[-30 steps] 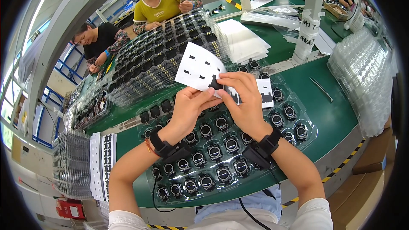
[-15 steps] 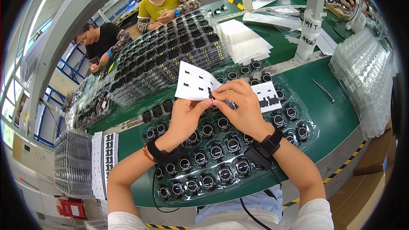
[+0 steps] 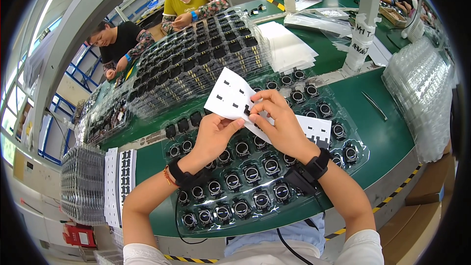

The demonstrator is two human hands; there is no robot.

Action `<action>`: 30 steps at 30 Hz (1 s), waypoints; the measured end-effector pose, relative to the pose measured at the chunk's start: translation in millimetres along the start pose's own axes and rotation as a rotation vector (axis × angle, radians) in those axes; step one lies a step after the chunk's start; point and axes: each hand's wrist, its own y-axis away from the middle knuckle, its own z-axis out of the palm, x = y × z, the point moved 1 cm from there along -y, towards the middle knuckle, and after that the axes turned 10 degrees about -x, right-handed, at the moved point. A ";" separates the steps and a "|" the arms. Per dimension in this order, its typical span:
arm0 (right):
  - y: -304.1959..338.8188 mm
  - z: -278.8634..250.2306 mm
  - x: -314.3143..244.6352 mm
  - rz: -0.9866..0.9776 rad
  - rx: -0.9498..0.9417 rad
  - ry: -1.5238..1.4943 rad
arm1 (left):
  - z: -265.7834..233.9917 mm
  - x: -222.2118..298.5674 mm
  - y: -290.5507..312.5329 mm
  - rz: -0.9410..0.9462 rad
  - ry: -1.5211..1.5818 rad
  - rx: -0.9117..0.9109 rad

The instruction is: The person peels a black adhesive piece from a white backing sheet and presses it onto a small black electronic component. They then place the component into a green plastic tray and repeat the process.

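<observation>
My left hand (image 3: 216, 135) grips the lower edge of a white sticker sheet (image 3: 226, 88) between thumb and fingers. Small black stickers are scattered over that sheet, which bends and runs on beneath my right hand (image 3: 282, 125). The thumb and fingertips of the right hand pinch a small black sticker (image 3: 247, 111) at the sheet's face. More black stickers show on the sheet's far end, right of that hand. Under both hands lies a clear plastic tray (image 3: 353, 135) with rows of black parts, each with a round ring, such as this part (image 3: 271, 166).
Tall stacked trays of black parts (image 3: 196, 51) stand beyond, beside white sheets (image 3: 287, 46). Tweezers (image 3: 374, 105) lie at right, near bubble-wrapped trays (image 3: 419, 98). More sticker sheets (image 3: 112, 186) and stacked clear trays (image 3: 81, 186) are at left. A post (image 3: 363, 34) rises behind. Co-workers sit across the table.
The sheet has tilted further and shifted slightly right. My right fingers have moved a little right with the black sticker, which now shows more clearly. The left hand keeps its grip.
</observation>
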 end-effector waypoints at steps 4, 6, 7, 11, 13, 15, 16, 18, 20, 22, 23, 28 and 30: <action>0.0 2.8 7.1 -0.055 0.004 0.062 | 1.2 -1.7 1.1 -0.049 0.009 -0.006; -0.3 5.2 8.4 -0.056 0.007 0.061 | 0.8 -3.6 2.1 -0.064 0.010 -0.012; -0.4 6.3 8.8 -0.057 0.012 0.060 | 1.0 -3.8 2.6 -0.065 0.010 -0.010; -0.1 5.9 15.1 0.068 0.039 -0.018 | 5.2 -6.2 3.4 -0.084 0.101 0.008; 0.4 7.3 18.4 0.131 0.049 -0.059 | 7.6 -5.9 6.0 -0.112 0.212 0.035; 1.4 8.1 22.3 0.191 0.099 -0.143 | 10.0 -3.3 8.4 -0.126 0.268 0.044; 2.0 8.4 24.4 0.221 0.124 -0.185 | 10.2 -1.1 10.9 -0.174 0.280 0.038; 3.3 9.2 29.2 0.273 0.114 -0.207 | 8.5 3.8 15.7 -0.271 0.302 0.024; 3.3 9.8 32.0 0.366 0.085 -0.257 | -5.5 10.4 24.1 -0.407 0.284 -0.113; 1.7 7.7 28.5 0.387 0.076 -0.287 | -18.2 15.8 33.0 -0.674 0.249 -0.389; 1.0 5.7 25.6 0.410 0.068 -0.314 | -19.3 21.1 33.6 -0.675 0.247 -0.388; -0.2 0.9 17.2 0.456 0.110 -0.558 | -22.1 41.6 7.6 -0.466 -0.227 -0.467; -1.4 0.9 17.0 0.454 0.122 -0.599 | -23.1 45.0 -15.2 -0.342 -0.366 -0.430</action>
